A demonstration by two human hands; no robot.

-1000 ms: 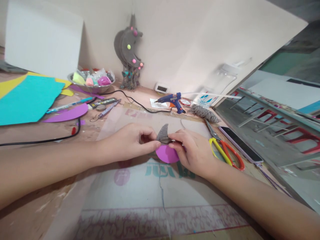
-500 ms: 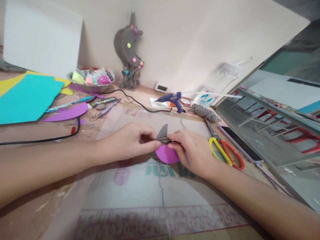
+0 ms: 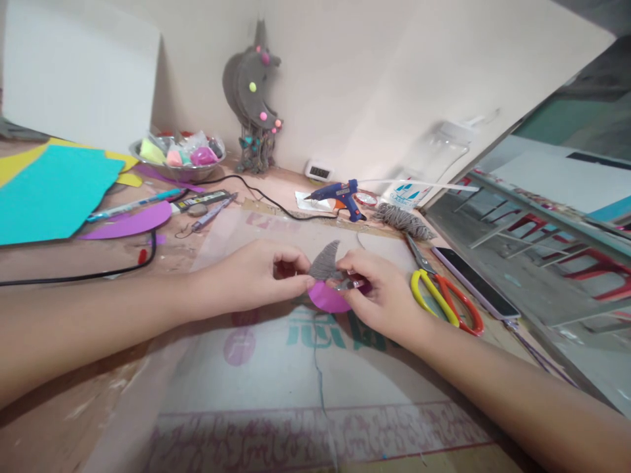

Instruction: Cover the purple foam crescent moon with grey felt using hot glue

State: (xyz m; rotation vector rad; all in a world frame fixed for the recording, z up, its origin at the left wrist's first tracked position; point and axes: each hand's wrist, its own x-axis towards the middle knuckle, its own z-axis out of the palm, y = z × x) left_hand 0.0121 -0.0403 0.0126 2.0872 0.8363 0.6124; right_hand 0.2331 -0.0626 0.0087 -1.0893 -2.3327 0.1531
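the left hand and the right hand meet over the middle of the counter, and their fingers hide much of what they hold. the left fingers are pinched shut on the near corner of a grey, yarn-wrapped crescent piece; the right fingers close on its other side and on a purple disc just beneath it. how the two pieces are joined cannot be told, since the fingers cover the seam. both forearms are cut off by the frame's lower edge.

the counter is pale brown wood, covered in the middle by a clear plastic sheet with printed lettering, blurred and partly under the hands. a cream wall runs behind, and to the right there is a window with red railings outside.

counted: one blue glue gun near the wall, one hank of grey yarn just beside it, one pair of scissors with one yellow and one orange loop, one phone next to them, one metal bowl whose small bright contents are too blurred to count, one teal paper sheet and one grey moon decoration leaning on the wall.
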